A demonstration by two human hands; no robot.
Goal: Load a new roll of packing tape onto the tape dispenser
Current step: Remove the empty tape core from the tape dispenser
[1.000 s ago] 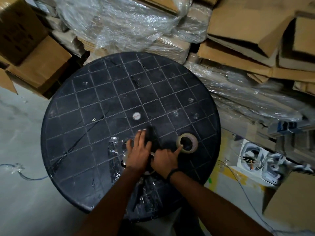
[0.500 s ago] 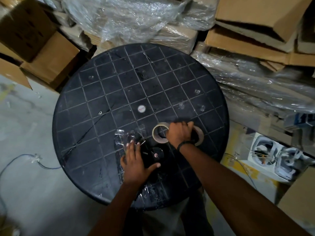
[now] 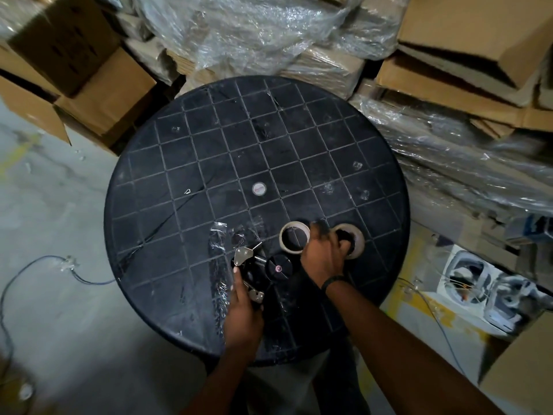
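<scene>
left hand (image 3: 244, 307) holds the black dispenser (image 3: 263, 269) low in the middle of the desk (image 3: 209, 163), fingers curled round it | right hand (image 3: 324, 256) curls into the right roll (image 3: 354, 239), just beside the left roll (image 3: 294, 237) | roll looks light, stiff, smooth: best held through its hole

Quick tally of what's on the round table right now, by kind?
Tape rolls: 2, the left ring and the right roll, which the right hand grips.
Dispenser: 1, held by the left hand.
Total: 3 on the table.
</scene>
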